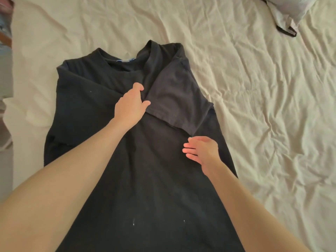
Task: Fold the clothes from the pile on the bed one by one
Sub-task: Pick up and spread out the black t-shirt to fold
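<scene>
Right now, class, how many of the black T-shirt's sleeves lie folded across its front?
2: the right sleeve lies folded inward beside the left hand; the left sleeve also lies folded in, partly under that arm.

The shirt [145, 179] lies flat on the bed [254, 106], collar at the far end, hem toward the person. Its right sleeve [174, 99] is folded inward over the chest. The left hand [130, 104] rests on the shirt at the inner edge of that sleeve. The right hand [201, 150] is over the shirt just below the sleeve. A pile [291, 11] lies at the far right corner, well apart from the shirt.
</scene>
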{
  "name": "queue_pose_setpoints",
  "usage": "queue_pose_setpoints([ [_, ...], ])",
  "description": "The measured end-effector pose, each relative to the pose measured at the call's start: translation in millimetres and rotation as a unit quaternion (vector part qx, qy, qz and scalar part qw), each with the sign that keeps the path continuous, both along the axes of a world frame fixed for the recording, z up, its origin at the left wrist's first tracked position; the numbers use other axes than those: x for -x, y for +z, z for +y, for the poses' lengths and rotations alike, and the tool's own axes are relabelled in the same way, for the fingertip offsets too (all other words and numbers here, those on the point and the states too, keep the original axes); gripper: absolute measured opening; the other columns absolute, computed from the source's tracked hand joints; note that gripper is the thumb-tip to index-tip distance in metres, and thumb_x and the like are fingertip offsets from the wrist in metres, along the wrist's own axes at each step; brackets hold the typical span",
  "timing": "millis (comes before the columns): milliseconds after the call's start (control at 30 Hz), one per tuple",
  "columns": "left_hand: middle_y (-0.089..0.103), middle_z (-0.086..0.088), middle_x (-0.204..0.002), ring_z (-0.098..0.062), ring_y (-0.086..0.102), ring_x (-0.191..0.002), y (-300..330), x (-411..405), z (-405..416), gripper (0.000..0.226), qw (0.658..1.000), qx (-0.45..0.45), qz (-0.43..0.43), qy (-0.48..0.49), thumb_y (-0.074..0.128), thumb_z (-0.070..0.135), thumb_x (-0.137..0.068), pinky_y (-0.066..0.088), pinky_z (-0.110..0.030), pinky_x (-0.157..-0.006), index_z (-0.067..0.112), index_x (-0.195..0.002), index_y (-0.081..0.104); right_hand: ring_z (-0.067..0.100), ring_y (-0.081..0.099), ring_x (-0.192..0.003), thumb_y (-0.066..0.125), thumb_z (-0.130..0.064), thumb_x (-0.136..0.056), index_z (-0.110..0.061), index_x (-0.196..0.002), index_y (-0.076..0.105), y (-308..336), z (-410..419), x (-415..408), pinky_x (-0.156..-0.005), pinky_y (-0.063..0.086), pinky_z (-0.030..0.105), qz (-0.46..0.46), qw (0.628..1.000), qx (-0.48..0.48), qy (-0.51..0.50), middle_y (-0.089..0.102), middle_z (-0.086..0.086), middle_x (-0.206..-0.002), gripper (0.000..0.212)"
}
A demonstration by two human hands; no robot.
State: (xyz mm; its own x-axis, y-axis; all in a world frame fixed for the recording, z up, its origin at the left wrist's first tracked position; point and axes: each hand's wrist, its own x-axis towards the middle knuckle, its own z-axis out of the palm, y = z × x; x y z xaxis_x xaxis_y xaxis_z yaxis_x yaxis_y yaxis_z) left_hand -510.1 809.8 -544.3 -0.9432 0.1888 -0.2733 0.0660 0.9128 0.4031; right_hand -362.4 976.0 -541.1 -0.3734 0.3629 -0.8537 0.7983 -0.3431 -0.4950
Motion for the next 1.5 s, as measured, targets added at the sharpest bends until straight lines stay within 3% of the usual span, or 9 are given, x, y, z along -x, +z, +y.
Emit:
queue_pose_setpoints([
  [167,0.053,-0.006,-0.116,-0.023,0.052,-0.103,27,-78,-39,0.032,0.997,-0.052,0.053,-0.015,0.053,0.011,-0.092,0.046,-0.039,-0.084,0.012,-0.124,0.050,0.016,0.065,-0.070,0.059,-0.016,-0.090,-0.017,-0.082,0.060,7,2,-52,-0.069,0.055,0.033,-0.027,0.982,-0.143,0.122,0.068,0.004,-0.078,0.009],
  [233,0.054,-0.009,-0.120,-0.025,0.050,-0.109,33,-114,-62,0.030,0.996,-0.044,0.072,-0.003,0.054,0.007,-0.091,0.044,-0.040,-0.091,0.009,-0.121,0.055,0.018,0.061,-0.078,0.059,-0.020,-0.090,-0.014,-0.094,0.061,12,6,-75,-0.074,0.050,0.034,-0.039,0.959,-0.221,0.173,0.064,-0.003,-0.078,0.008],
  [333,0.054,-0.012,-0.126,-0.028,0.047,-0.119,37,-167,-98,0.031,0.996,0.017,0.065,0.057,0.058,0.006,-0.088,0.041,-0.042,-0.095,0.008,-0.120,0.056,0.024,0.056,-0.100,0.056,-0.021,-0.091,-0.012,-0.119,0.054,20,18,-113,-0.080,0.040,0.031,-0.060,0.918,-0.316,0.232,0.060,0.005,-0.110,0.030],
  [467,0.040,-0.017,-0.142,-0.033,0.034,-0.133,39,-227,-140,0.045,0.983,0.104,0.017,0.148,0.059,0.012,-0.090,0.031,-0.050,-0.105,0.009,-0.133,0.046,0.034,0.040,-0.125,0.060,-0.023,-0.089,-0.010,-0.134,0.040,25,40,-153,-0.098,0.037,0.050,-0.105,0.858,-0.398,0.307,0.041,0.013,-0.135,0.051],
  [700,0.041,-0.018,-0.138,-0.038,0.042,-0.123,38,-288,-203,0.056,0.931,0.047,-0.072,0.354,0.059,0.031,-0.091,0.039,-0.054,-0.096,0.008,-0.136,0.036,0.031,0.059,-0.083,0.063,-0.031,-0.088,0.001,-0.095,0.059,19,62,-200,-0.068,0.045,0.036,-0.184,0.902,-0.231,0.313,0.065,0.017,-0.096,0.033],
  [933,0.061,-0.010,-0.123,-0.028,0.056,-0.109,59,-347,-236,0.040,0.805,-0.177,-0.286,0.489,0.062,0.024,-0.090,0.046,-0.041,-0.094,0.006,-0.125,0.056,0.030,0.056,-0.102,0.070,-0.010,-0.084,-0.001,-0.100,0.056,39,56,-230,-0.083,0.050,0.040,-0.206,0.959,-0.116,0.158,0.060,0.015,-0.107,0.023],
  [1200,0.059,-0.011,-0.117,-0.031,0.062,-0.093,120,-392,-232,0.033,0.708,-0.321,-0.290,0.558,0.055,0.022,-0.095,0.049,-0.035,-0.083,0.004,-0.123,0.052,0.031,0.059,-0.098,0.052,-0.007,-0.096,-0.003,-0.117,0.047,104,40,-246,-0.070,0.053,0.037,-0.118,0.993,0.007,-0.024,0.054,0.014,-0.114,0.022],
  [1367,0.064,-0.010,-0.090,-0.019,0.069,-0.060,170,-405,-236,0.021,0.683,-0.356,-0.264,0.581,0.054,0.022,-0.095,0.048,-0.015,-0.042,0.004,-0.107,0.053,0.031,0.066,-0.076,0.055,-0.005,-0.093,-0.004,-0.111,0.046,160,40,-266,-0.055,0.051,0.034,-0.103,0.994,0.008,-0.042,0.060,0.015,-0.091,0.020],
  [1500,0.062,-0.012,-0.085,-0.017,0.067,-0.056,202,-429,-252,0.019,0.651,-0.373,-0.267,0.605,0.058,0.019,-0.092,0.044,-0.013,-0.037,0.001,-0.099,0.056,0.027,0.066,-0.071,0.055,-0.002,-0.092,-0.002,-0.104,0.049,198,53,-291,-0.053,0.052,0.034,-0.087,0.994,0.012,-0.070,0.061,0.014,-0.092,0.013],
])
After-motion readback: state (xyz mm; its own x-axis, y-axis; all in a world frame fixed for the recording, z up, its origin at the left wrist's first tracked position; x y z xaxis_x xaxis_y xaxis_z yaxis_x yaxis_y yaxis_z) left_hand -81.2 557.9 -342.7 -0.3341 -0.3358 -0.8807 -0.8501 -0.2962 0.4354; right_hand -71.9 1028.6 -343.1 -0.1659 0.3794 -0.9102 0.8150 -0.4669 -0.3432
